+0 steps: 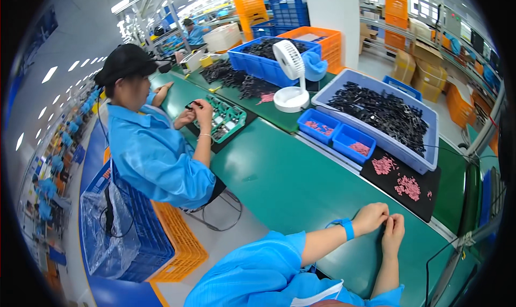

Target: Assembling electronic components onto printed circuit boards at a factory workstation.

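Over the green table, my left hand and my right hand come together, fingertips nearly touching. Both are closed in a pinch; anything between the fingers is hidden or too small to make out. A blue strap circles my left wrist. Just beyond my hands lies a black mat, bearing two loose heaps of small pink pieces. Two small blue bins with more pink pieces stand beside the mat. Behind them, a large grey-blue tub holds many black strip-like parts.
To the left, a co-worker handles a dark part above a green tray. A white fan stands at the table's back, near a blue crate of black parts. A metal post rises at the right. Stacked crates sit on the floor.
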The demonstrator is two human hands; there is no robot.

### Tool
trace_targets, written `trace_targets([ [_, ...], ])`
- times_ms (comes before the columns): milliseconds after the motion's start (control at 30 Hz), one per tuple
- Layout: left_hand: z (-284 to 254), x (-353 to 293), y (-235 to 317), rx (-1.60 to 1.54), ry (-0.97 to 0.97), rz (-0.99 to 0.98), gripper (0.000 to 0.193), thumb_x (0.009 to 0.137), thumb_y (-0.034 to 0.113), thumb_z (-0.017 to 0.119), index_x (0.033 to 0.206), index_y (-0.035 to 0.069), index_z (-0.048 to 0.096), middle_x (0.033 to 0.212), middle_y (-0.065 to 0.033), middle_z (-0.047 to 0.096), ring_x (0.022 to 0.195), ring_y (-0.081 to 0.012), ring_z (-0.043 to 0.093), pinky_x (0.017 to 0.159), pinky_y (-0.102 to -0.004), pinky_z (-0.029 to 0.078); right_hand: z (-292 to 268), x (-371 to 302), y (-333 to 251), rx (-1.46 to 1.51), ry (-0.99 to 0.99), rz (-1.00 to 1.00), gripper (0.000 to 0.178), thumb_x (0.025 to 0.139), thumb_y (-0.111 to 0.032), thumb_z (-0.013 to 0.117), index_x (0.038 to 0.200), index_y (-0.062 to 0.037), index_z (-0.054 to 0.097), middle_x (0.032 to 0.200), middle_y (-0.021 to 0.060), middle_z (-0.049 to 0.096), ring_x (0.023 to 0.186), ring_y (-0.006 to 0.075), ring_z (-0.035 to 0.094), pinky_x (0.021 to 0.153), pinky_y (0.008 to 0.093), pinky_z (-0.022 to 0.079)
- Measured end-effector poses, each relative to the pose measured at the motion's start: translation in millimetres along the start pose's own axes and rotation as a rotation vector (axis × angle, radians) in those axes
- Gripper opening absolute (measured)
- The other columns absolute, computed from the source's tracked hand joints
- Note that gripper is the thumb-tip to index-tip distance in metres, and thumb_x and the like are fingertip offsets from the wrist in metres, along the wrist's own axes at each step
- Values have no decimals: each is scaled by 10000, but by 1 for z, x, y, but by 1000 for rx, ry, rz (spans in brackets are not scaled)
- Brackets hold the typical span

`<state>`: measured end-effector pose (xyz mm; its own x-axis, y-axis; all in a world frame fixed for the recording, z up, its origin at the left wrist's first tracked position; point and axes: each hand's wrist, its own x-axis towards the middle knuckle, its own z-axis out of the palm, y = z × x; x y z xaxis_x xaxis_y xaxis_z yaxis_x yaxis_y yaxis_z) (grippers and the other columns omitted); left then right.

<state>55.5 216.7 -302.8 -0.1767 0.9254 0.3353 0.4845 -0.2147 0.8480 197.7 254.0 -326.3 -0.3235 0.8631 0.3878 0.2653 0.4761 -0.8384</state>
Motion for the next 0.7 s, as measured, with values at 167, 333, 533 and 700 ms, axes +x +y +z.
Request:
trace_targets([
  [167,-1,2,3,4,-26,-12,75,810,104,595,818,29,599,829,-148,629,808,-346,605,690,-432,482,-1,3,-3,24,-27,10,119,958,-97,486,864,-24,481,731,10,480,631,82,424,548,237,362],
  [333,1,2,6,-20,9,3,67,789,86,593,785,19,591,809,-151,617,789,-348,599,688,-438,477,-4,3,-4,19,-10,3,119,958,-91,484,861,-22,478,723,10,478,625,80,419,545,237,359],
  [533,-1,1,3,-4,-2,-8,70,799,90,593,795,20,591,812,-149,619,793,-347,600,687,-435,479,-2,2,-5,40,-41,74,89,931,-50,498,860,1,485,744,59,502,668,129,465,612,271,410],
  [700,-1,1,4,6,-14,3,71,805,94,602,808,23,594,819,-145,624,795,-345,601,682,-430,480,-1,2,0,32,-19,-7,108,961,-81,477,867,-28,475,714,-7,451,615,68,397,530,228,340],
])
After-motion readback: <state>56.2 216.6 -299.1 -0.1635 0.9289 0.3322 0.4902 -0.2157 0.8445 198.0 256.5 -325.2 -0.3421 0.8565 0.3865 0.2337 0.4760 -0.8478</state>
